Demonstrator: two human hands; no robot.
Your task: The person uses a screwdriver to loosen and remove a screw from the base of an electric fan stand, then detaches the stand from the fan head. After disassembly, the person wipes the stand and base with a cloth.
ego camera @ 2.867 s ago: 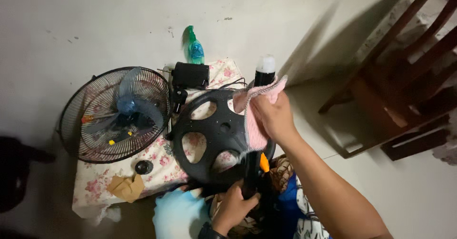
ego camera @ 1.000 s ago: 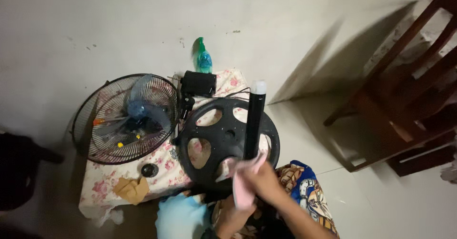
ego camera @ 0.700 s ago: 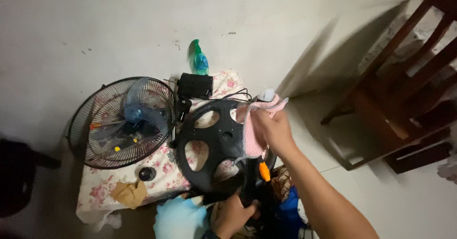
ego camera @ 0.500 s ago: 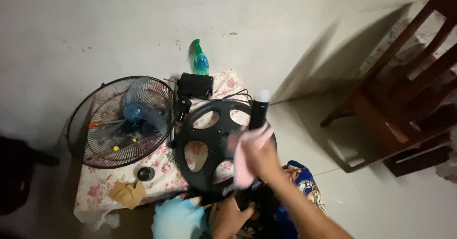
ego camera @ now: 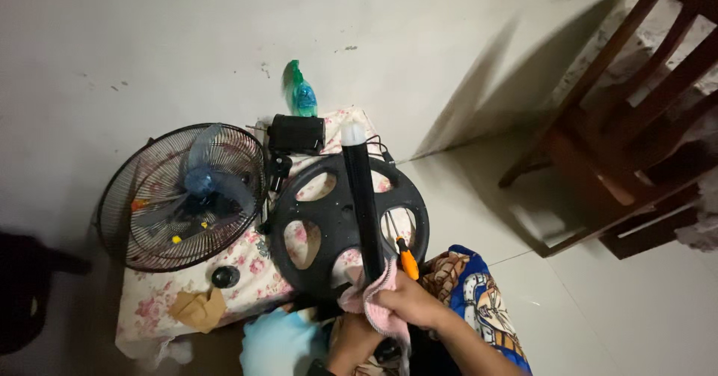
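Between both hands [ego camera: 389, 320], the black pole [ego camera: 363, 204] rises.

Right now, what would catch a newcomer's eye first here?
The black pole standing up at centre, with the right hand wrapping a pink cloth round its lower end. Behind it lies a round black fan base, and left of that a caged fan head on a floral cloth.

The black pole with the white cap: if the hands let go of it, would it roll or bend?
The black pole looks straight and rigid, so it probably would not bend. Being round, it may roll off the round black base. The pink cloth is floppy.
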